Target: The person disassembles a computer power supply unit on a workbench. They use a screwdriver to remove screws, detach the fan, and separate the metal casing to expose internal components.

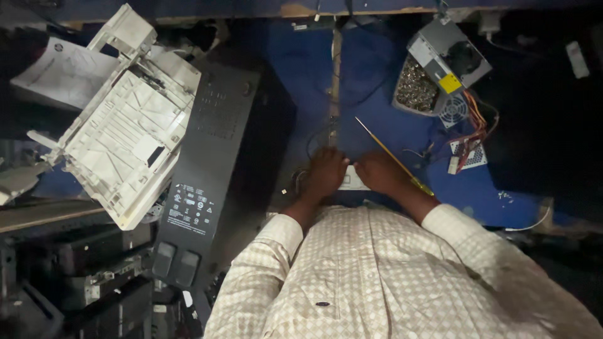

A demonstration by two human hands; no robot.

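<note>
- While the person leans over a blue bench (295, 69), both hands meet on a small pale flat part (353, 182) lying near the body, at the middle of the scene.
- Left hand (325, 172) rests curled on the part's left edge; whether it grips is unclear.
- Right hand (377, 171) presses the part's right side and seems to hold a long yellow-handled screwdriver (392, 157), its shaft pointing far and left.
- Judged step: steadying the part before working on it; the next move likely calls for bringing the tool tip down onto it.
- Far right sits a grey power supply unit (447, 59); left lies a white printer shell (122, 135) beside a dark panel (204, 163).
</note>
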